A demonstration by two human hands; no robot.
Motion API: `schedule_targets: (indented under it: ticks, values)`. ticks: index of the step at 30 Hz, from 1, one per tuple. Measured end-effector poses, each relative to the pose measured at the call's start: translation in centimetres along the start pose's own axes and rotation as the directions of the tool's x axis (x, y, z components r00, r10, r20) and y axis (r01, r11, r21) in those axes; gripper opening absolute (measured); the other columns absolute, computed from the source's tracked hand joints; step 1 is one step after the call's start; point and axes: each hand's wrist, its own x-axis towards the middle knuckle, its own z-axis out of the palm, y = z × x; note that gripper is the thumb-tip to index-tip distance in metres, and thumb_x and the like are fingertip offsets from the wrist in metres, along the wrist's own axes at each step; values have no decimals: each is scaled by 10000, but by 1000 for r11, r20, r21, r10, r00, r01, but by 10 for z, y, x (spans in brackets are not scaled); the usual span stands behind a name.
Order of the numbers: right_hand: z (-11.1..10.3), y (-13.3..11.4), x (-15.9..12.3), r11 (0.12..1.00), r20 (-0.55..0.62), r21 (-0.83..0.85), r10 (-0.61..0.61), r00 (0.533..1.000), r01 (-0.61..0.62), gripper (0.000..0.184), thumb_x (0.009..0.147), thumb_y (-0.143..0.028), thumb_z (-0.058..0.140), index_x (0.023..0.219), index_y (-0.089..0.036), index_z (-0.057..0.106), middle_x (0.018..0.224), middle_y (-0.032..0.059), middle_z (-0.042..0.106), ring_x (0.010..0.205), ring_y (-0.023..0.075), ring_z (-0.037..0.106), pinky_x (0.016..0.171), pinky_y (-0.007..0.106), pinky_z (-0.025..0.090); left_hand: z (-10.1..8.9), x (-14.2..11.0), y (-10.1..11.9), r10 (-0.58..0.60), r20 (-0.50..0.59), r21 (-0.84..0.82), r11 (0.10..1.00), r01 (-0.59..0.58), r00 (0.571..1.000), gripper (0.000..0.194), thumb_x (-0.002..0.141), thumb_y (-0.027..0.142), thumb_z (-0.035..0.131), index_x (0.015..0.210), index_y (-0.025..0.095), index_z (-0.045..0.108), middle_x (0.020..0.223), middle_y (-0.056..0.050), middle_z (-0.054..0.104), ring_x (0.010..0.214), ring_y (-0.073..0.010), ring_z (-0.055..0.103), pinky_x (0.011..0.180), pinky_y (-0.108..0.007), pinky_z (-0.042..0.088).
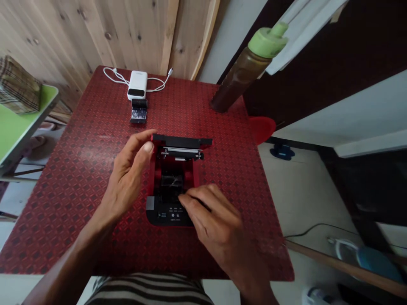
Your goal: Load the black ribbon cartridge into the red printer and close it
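Observation:
A small red and black printer (pixel 171 212) lies on the red patterned table, its lid (pixel 182 141) raised. My left hand (pixel 129 169) grips the lid's left corner between thumb and fingers. Inside the open compartment sits a dark, shiny roll (pixel 172 182). My right hand (pixel 216 216) is at the compartment's front right edge, fingertips pressed together beside the roll. Whatever those fingertips hold, if anything, is hidden. Small buttons and lights show on the printer's front panel.
A white power bank (pixel 137 83) with a white cable (pixel 159 86) lies toward the back, a black strip of film (pixel 139 112) touching its near end. A brown bottle with a green cap (pixel 243 74) stands at the back right. The table (pixel 79 190) meets a wooden wall.

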Motion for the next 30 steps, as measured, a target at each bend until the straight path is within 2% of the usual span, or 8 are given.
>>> schedule_targets:
  ticks: [3, 6, 8, 11, 14, 17, 22, 30]
  values:
    - [8, -5, -10, 997, -89, -77, -24, 996, 17, 288, 1093, -5, 609, 1201, -184, 807, 1078, 98, 855, 960, 228, 769, 914, 389, 682, 4, 1, 2, -1, -50, 6, 1000, 1, 999, 365, 1137, 599, 647, 1157, 278, 821, 1340, -48, 802, 1365, -298, 695, 1170, -429, 536]
    - [13, -10, -20, 982, -153, -188, -62, 986, 33, 314, 1068, 17, 623, 1235, -185, 796, 1189, 125, 879, 1070, 263, 796, 963, 418, 676, 3, -12, 1, -42, -60, -1, 999, 42, 997, 250, 1080, 503, 765, 1001, 267, 789, 1393, -42, 787, 1492, -302, 636, 1244, -427, 500]
    - [16, -12, -24, 969, -189, -247, -67, 980, 19, 330, 1051, 32, 644, 1256, -186, 783, 1299, 138, 876, 1189, 279, 793, 1020, 432, 659, 0, -25, -2, -105, -48, -37, 994, 104, 993, 194, 1004, 441, 856, 1052, 269, 783, 1512, -43, 741, 1536, -316, 617, 1255, -437, 511]
    - [20, -15, -28, 962, -217, -272, -45, 975, -16, 295, 1045, 6, 707, 1255, -195, 764, 1444, 159, 834, 1377, 293, 752, 1122, 448, 616, -4, -42, -8, -231, -19, -85, 970, 229, 973, 498, 935, 447, 918, 1372, 300, 730, 1608, -78, 696, 1538, -347, 635, 1226, -482, 565]
    - [25, -14, -27, 974, -222, -223, -17, 975, -33, 260, 1063, -17, 707, 1229, -215, 739, 1424, 137, 849, 1396, 282, 773, 1161, 451, 589, -7, -53, -14, -336, 48, -98, 936, 339, 941, 706, 937, 492, 906, 1554, 274, 641, 1634, -128, 694, 1595, -382, 595, 1250, -522, 563]
    - [29, -13, -26, 984, -220, -168, 12, 975, -50, 284, 1074, -2, 673, 1246, -224, 717, 1361, 101, 878, 1322, 263, 823, 1160, 447, 591, -9, -56, -18, -387, 74, -100, 914, 393, 919, 762, 942, 512, 894, 1600, 247, 618, 1659, -152, 682, 1629, -397, 564, 1309, -546, 514]
    - [29, -14, -26, 985, -211, -162, 22, 977, -57, 286, 1074, 5, 672, 1256, -214, 705, 1356, 111, 877, 1307, 268, 837, 1144, 439, 614, -8, -55, -17, -403, 135, -140, 897, 420, 905, 738, 969, 504, 870, 1612, 227, 635, 1692, -154, 656, 1601, -390, 595, 1334, -532, 491]
    - [25, -12, -27, 989, -161, -140, 24, 987, -46, 242, 1078, -10, 691, 1254, -173, 725, 1334, 104, 886, 1309, 245, 834, 1172, 413, 622, -6, -57, -17, -374, 136, -158, 906, 393, 917, 669, 1014, 463, 847, 1618, 254, 648, 1725, -111, 633, 1592, -346, 602, 1302, -475, 523]
